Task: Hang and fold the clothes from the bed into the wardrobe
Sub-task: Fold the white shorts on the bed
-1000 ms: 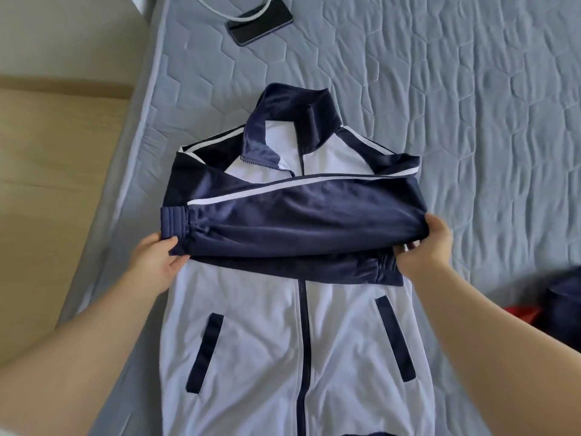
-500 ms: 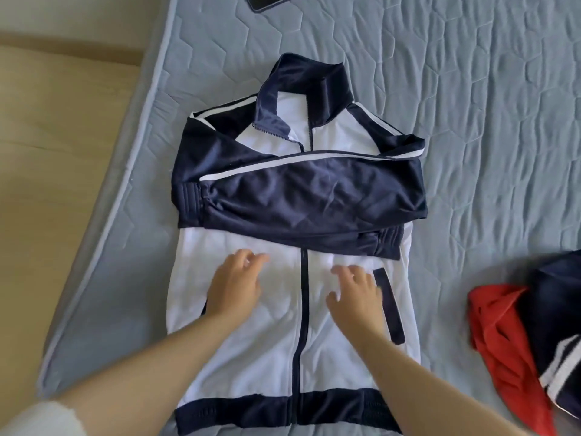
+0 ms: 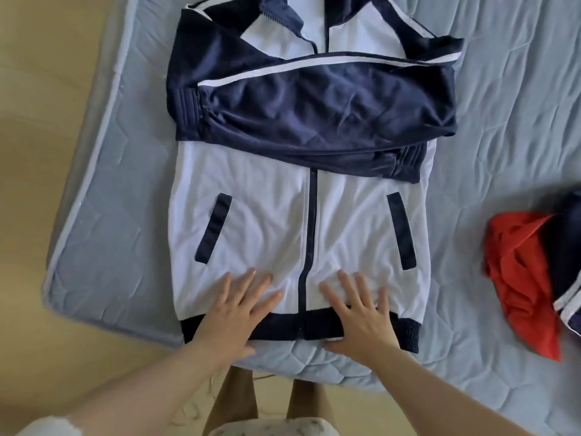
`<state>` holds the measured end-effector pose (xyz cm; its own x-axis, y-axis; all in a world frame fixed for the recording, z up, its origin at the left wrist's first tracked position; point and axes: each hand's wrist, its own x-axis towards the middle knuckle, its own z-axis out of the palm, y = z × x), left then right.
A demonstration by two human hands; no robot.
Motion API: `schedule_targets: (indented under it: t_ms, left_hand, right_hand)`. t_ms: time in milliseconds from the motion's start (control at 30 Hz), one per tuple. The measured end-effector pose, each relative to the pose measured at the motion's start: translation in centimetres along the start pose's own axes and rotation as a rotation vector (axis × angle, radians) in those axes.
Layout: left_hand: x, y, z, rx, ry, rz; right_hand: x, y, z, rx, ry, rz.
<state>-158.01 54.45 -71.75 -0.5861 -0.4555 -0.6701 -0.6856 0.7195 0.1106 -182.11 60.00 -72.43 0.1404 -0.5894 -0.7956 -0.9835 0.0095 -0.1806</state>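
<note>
A white and navy zip jacket [image 3: 267, 221] lies face up on the grey quilted bed [image 3: 503, 105]. Both navy sleeves are folded across its chest, one over the other. My left hand [image 3: 235, 313] lies flat with spread fingers on the white front, left of the zipper, its palm over the navy hem band. My right hand [image 3: 361, 313] lies flat in the same way right of the zipper. Neither hand grips the cloth. The collar runs out of the top of the view.
A red garment [image 3: 522, 278] and a navy one with white stripes [image 3: 569, 256] lie in a heap at the right edge of the bed. The bed's corner [image 3: 63, 297] is at the left, with wooden floor [image 3: 47, 121] beyond. My legs stand at the foot of the bed.
My hands let go of the folded sleeves and slid down the jacket's front to the hem. The view moved down, so the phone at the top is gone.
</note>
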Motion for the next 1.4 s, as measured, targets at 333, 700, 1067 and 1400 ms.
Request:
schedule_targets:
  t_ms: [333,700,1067,1400]
  left_hand:
    - [0.4,-0.9,-3.9,-0.14,0.084,0.021]
    - [-3.6,-0.7,-11.3,-0.334,-0.637,0.028]
    - [-5.9,-1.9,-19.4,-0.288,-0.664,-0.046]
    - [1.3,-9.4,-32.2,-0.092,0.168,-0.266]
  right_hand:
    - [-0.6,-0.9,-1.5,0.209,0.121,0.083]
    - [-7.3,-2.9,-7.1,0.23,-0.315,0.119]
    - [-10.8,-2.1,-13.8,0.275,-0.394,0.052]
    - [-5.6,2.6,-30.0,-0.051,0.465,0.152]
